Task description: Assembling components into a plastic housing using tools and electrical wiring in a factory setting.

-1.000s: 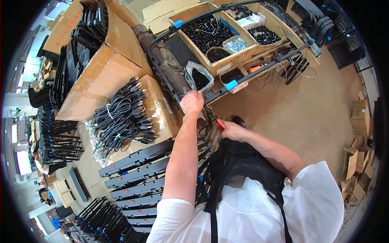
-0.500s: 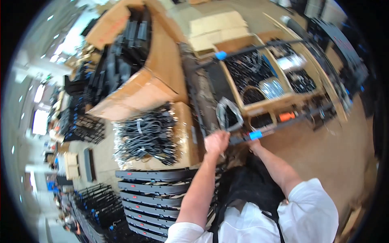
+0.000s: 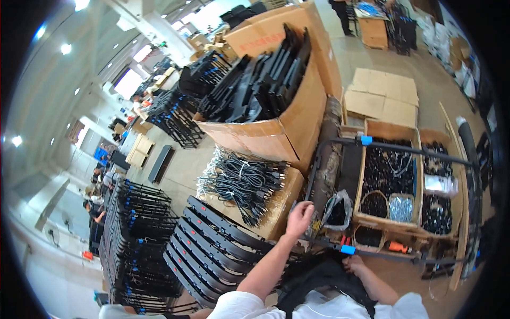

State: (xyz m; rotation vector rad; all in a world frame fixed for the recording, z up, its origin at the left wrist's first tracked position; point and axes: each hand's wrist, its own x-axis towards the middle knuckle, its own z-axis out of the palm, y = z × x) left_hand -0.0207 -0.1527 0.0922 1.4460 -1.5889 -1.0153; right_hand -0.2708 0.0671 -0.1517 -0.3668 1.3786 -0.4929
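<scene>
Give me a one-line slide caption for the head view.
Left hand reaches beside bundled black cables on a cardboard box, right hand near the black cart frame.

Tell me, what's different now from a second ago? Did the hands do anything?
Mostly the view swung: the head turned left and up, bringing in more of the big carton of black parts. The left hand stayed up by the cart's black frame; whether it grips anything is unclear. The right hand stayed low near the blue clip. The cable bundle and black strips lie unmoved.
</scene>
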